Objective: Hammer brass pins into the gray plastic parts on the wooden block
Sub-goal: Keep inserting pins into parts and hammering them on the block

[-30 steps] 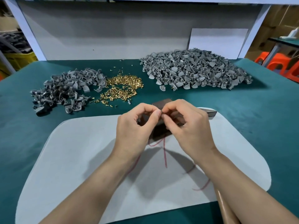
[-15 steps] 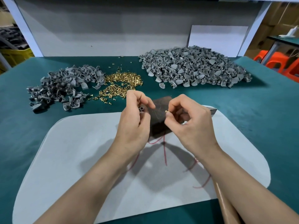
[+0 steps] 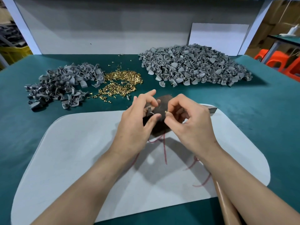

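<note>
My left hand (image 3: pixel 138 120) holds a small gray plastic part (image 3: pixel 149 109) between thumb and fingers above the dark wooden block (image 3: pixel 159 125). My right hand (image 3: pixel 190 122) pinches a brass pin (image 3: pixel 166 112) at its fingertips, a short gap to the right of the part. The block lies on a pale gray mat (image 3: pixel 81 159), mostly hidden by both hands. A hammer's metal head (image 3: pixel 212 109) pokes out behind my right hand, and its brown handle (image 3: pixel 225 202) runs under my right forearm.
On the green table top (image 3: pixel 24 127) lie a small pile of gray parts (image 3: pixel 65 82) at the left, a heap of brass pins (image 3: pixel 120 83) beside it, and a large pile of gray parts (image 3: pixel 194 65) at the back right. Red marks (image 3: pixel 164 150) cross the mat. Gray back wall behind.
My hands met over the block a second ago, then drew apart. The left now holds the gray part higher with fingers spread; the right still pinches the pin.
</note>
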Action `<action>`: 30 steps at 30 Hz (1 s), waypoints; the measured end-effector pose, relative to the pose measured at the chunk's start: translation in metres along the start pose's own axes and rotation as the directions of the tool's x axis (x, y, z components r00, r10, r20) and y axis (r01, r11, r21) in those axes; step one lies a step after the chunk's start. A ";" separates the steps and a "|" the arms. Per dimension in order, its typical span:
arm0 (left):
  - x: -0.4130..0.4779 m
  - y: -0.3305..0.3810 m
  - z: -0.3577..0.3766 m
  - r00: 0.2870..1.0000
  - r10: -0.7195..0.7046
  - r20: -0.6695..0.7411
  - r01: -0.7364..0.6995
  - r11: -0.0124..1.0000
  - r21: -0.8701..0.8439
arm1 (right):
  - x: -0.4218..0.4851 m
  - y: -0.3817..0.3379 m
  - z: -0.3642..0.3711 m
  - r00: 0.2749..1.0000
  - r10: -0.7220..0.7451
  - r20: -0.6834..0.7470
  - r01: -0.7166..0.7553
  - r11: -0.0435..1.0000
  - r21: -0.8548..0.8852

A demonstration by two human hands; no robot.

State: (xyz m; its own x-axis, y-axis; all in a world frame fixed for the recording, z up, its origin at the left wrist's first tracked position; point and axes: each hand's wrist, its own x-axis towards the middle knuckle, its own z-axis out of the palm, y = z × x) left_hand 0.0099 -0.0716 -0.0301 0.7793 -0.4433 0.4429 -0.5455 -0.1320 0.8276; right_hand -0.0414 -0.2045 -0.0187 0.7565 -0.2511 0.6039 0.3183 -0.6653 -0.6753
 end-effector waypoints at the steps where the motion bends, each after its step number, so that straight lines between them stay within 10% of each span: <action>1: 0.000 0.000 0.000 1.000 0.010 0.000 -0.010 1.000 0.027 | 0.000 0.000 0.000 1.000 0.003 0.004 -0.003 1.000 -0.004; 30: -0.003 -0.001 0.001 0.974 0.145 -0.172 -0.124 0.984 0.128 | -0.001 0.001 0.000 0.992 0.115 0.043 -0.119 0.988 0.103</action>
State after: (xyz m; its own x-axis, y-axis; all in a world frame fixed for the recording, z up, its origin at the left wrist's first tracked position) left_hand 0.0078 -0.0713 -0.0329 0.7332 -0.2989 0.6108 -0.6728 -0.1881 0.7155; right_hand -0.0419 -0.2055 -0.0198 0.8120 -0.2951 0.5036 0.2837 -0.5546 -0.7823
